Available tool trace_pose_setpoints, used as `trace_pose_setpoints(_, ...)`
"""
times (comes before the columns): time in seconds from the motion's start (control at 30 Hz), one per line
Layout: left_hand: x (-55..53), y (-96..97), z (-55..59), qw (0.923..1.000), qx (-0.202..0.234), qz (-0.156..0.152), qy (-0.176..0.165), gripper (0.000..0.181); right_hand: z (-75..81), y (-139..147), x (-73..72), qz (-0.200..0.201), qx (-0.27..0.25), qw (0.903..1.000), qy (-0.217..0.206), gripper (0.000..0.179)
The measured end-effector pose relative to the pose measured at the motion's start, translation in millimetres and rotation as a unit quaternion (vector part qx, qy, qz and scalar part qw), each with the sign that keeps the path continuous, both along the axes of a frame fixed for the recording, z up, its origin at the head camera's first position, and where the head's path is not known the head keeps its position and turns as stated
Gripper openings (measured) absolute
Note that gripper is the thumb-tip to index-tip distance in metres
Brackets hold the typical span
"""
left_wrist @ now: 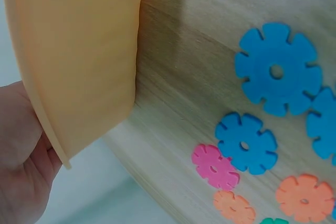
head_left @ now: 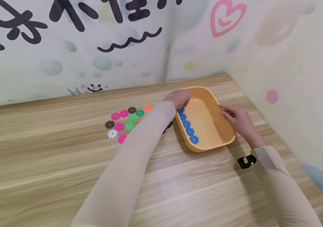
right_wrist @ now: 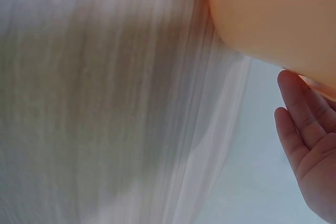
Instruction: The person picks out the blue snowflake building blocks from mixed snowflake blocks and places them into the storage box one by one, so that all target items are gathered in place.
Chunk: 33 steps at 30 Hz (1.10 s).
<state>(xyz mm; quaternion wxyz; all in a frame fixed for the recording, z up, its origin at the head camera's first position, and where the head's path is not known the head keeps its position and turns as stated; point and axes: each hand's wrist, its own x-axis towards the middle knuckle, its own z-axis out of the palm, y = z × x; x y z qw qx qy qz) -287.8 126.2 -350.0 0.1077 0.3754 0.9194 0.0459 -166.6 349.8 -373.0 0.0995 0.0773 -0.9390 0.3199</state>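
Head view: tray floor (head_left: 205, 121) separates left hand (head_left: 178, 97), grip unclear, from right hand (head_left: 239, 120), fingers straight at rim (head_left: 213, 96).

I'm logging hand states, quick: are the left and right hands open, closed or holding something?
Left hand: cannot be told; its grip is hidden over the orange tray.
Right hand: open, fairly straight, touching the tray's rim.

The bin (head_left: 207, 126) looks like smooth plastic with a soft sheen; the discs (left_wrist: 286, 85) look like smooth, matt plastic. The table (head_left: 50, 157) shows wood grain and a faint gloss. The sleeves (head_left: 127, 167) look like matt cloth.
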Motion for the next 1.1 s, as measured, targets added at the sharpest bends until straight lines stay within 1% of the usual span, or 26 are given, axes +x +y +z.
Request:
trace_pose_setpoints(0.13,-1.5,0.0,-1.7,0.9997,-0.023,-0.005,0.012,0.013,-1.6,0,-1.9,-0.001,0.005,1.0000,0.001,0.030)
trace_pose_setpoints(0.33,-1.9,-0.8,-1.0,0.9988,-0.041,-0.010,0.022,0.014,-1.5,-2,-2.9,-0.001,0.003,1.0000,-0.002,0.030)
trace_pose_setpoints(0.43,-0.9,-2.7,0.7,0.9987,-0.045,-0.013,0.020,0.015,-1.0,-4,-3.1,-0.001,-0.001,1.0000,-0.004,0.030)
trace_pose_setpoints(0.53,0.7,-6.5,4.1,0.9992,-0.036,-0.017,0.007,0.018,-0.9,-4,-3.7,0.000,-0.003,1.0000,-0.004,0.030)
trace_pose_setpoints(0.6,1.7,-10.1,8.0,0.9995,-0.018,-0.025,-0.003,0.022,-0.8,-4,-3.6,0.003,0.000,1.0000,-0.003,0.030)
trace_pose_setpoints(0.67,2.9,-14.9,12.9,0.9992,0.010,-0.036,-0.010,0.026,-0.6,-4,-3.5,0.003,0.000,1.0000,-0.005,0.031)
trace_pose_setpoints(0.73,4.7,-20.9,18.9,0.9973,0.049,-0.050,-0.025,0.027,-0.6,-4,-3.0,0.002,0.001,1.0000,-0.009,0.031)
trace_pose_setpoints(0.8,7.0,-28.7,24.4,0.9930,0.094,-0.052,-0.049,0.025,-0.7,-5,-2.1,0.001,0.000,0.9999,-0.014,0.031)
trace_pose_setpoints(0.87,10.0,-38.2,30.1,0.9855,0.144,-0.044,-0.078,0.021,-0.2,-6,-1.6,0.000,0.000,0.9998,-0.017,0.031)
trace_pose_setpoints(0.97,14.5,-53.5,36.8,0.9705,0.211,-0.023,-0.114,0.018,1.7,-7,-0.4,-0.001,-0.002,0.9998,-0.021,0.032)
trace_pose_setpoints(1.03,18.5,-63.6,41.0,0.9604,0.245,-0.010,-0.132,0.016,2.5,-6,0.5,-0.003,-0.002,0.9997,-0.023,0.032)
trace_pose_setpoints(1.1,23.2,-73.4,43.8,0.9547,0.261,-0.001,-0.143,0.015,2.4,-4,1.8,-0.005,-0.004,0.9996,-0.027,0.032)
